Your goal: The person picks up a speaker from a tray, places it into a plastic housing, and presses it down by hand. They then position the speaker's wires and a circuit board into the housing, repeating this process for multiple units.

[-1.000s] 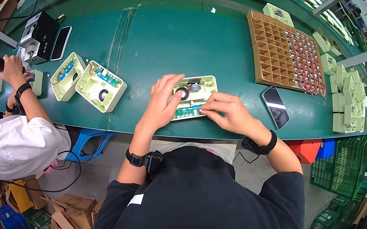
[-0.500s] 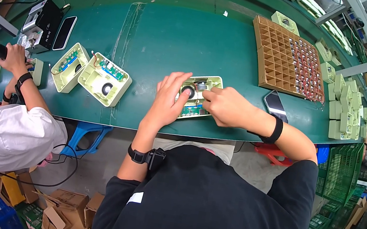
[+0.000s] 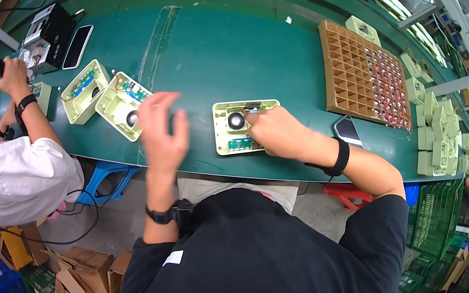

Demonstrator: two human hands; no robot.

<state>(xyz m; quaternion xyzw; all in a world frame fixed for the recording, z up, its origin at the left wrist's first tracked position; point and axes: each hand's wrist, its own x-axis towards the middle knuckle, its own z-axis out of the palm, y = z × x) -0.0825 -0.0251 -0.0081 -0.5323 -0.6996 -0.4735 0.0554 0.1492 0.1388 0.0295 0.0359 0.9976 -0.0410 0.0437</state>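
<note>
In front of me a pale green plastic housing (image 3: pixel 222 143) lies open side up, with a round black speaker (image 3: pixel 236 121) and a green circuit board (image 3: pixel 240 144) inside. My right hand (image 3: pixel 279 133) is closed over its right part, fingertips down inside; whatever they pinch is hidden. Blurred by motion, my left hand (image 3: pixel 164 132) has its fingers apart and empty, at the right edge of a second pale green housing (image 3: pixel 107 107) with a board and speaker in it. A third housing (image 3: pixel 81 113) of the same kind leans against that one on its left.
A cardboard divider tray (image 3: pixel 345 66), partly filled with small red-wired parts, lies at the back right near a phone (image 3: pixel 347 129). More housings (image 3: pixel 435 135) are stacked at the far right. On the left are another phone (image 3: pixel 78 47), a black device (image 3: pixel 50 34) and a co-worker's hand (image 3: pixel 13 76).
My left hand has let go of the front housing and swung left toward the second one. My right hand stays at the front housing, which has shifted slightly left.
</note>
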